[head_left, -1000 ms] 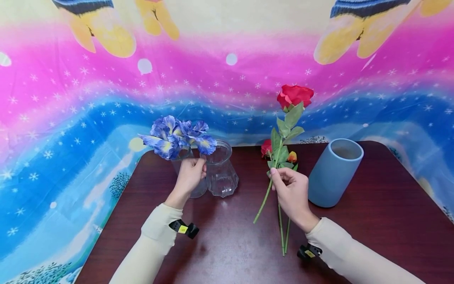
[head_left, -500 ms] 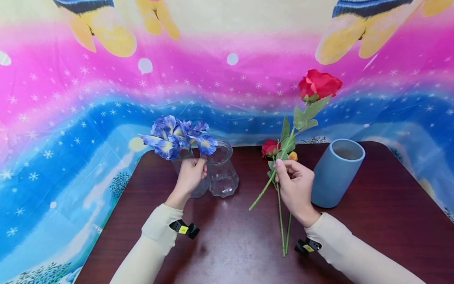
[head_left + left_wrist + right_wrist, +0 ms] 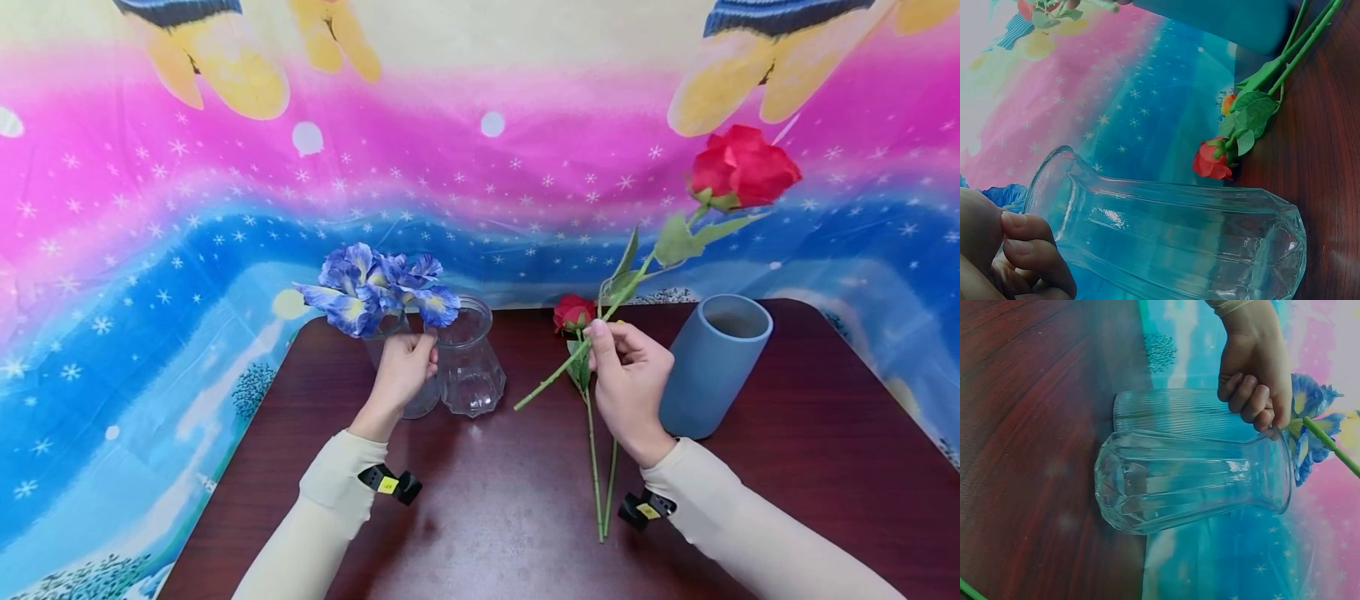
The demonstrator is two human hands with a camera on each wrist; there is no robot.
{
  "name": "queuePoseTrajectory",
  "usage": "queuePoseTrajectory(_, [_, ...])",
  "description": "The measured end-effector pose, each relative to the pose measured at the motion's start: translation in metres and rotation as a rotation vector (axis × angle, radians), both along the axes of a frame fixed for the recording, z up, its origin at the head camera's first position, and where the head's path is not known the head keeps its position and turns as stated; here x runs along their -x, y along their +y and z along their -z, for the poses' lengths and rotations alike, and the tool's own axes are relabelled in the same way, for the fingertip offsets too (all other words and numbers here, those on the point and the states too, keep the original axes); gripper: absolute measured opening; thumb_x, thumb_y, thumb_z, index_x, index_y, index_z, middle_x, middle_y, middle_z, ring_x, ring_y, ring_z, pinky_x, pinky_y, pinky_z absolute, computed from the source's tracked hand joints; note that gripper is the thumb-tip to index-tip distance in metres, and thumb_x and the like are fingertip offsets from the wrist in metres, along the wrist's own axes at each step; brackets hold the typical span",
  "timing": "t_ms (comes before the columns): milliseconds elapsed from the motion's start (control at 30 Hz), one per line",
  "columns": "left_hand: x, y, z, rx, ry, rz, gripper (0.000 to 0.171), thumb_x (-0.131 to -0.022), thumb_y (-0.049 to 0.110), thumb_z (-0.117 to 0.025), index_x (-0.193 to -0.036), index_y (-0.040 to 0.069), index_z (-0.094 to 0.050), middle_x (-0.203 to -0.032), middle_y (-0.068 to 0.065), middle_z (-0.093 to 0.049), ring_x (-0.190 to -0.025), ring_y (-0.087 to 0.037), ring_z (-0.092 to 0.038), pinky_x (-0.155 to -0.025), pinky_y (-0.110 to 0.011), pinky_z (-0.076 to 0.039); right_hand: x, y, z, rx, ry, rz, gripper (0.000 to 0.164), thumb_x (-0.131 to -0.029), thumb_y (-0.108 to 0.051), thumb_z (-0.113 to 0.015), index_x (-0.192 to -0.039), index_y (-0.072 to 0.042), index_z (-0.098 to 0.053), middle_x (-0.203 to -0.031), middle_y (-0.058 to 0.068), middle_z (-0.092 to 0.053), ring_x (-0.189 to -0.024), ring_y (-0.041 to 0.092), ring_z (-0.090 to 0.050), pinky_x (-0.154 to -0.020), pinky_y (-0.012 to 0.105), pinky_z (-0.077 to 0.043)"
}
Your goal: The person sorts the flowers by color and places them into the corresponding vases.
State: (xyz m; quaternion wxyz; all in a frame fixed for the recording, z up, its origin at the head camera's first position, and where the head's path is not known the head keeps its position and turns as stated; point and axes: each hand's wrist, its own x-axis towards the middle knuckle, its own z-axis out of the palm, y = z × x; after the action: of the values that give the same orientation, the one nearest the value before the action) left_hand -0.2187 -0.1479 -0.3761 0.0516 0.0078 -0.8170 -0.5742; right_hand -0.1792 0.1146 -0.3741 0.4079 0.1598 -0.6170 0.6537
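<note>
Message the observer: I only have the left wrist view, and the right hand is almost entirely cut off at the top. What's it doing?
Observer: In the head view, the right hand pinches a red rose by its stem.
Operator: Is there another glass one near the clear vase?
Observer: Yes, the right wrist view shows a ribbed glass vase close beside it.
Operator: The blue vase is cropped for me. Does anything stick out of it?
Observer: No, the head view shows nothing rising from its mouth, though its inner bottom is hidden.
</note>
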Motion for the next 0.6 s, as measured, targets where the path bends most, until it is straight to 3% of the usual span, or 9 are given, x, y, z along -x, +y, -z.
queuePoseTrajectory(300, [-0.001, 0.0, 0.0, 0.0, -0.005, 0.002, 0.048, -0.105, 0.022, -0.047, -0.059, 0.008, -0.055, -0.045, 0.007, -0.045, -0.045, -0.007, -0.045, -0.048, -0.021, -0.032, 0.003, -0.002, -0.011, 0.041, 0.017, -0.014, 0.015, -0.095, 0.003, -0.063, -0.088, 0.015, -0.069, -0.057, -0.008, -0.055, -0.05, 0.005, -0.047, -0.047, 0.021, -0.031])
queuePoseTrajectory(600, [0.0, -0.001, 0.0, -0.011, -0.01, 0.018, 0.049, -0.106, 0.023, -0.045, -0.061, 0.006, -0.055, -0.045, 0.007, -0.043, -0.045, -0.009, -0.043, -0.05, -0.023, -0.032, 0.009, -0.002, -0.02, -0.051, -0.031, 0.037, 0.022, -0.098, -0.007, -0.064, -0.082, 0.009, -0.068, -0.058, -0.01, -0.054, -0.05, 0.006, -0.045, -0.048, 0.023, -0.03])
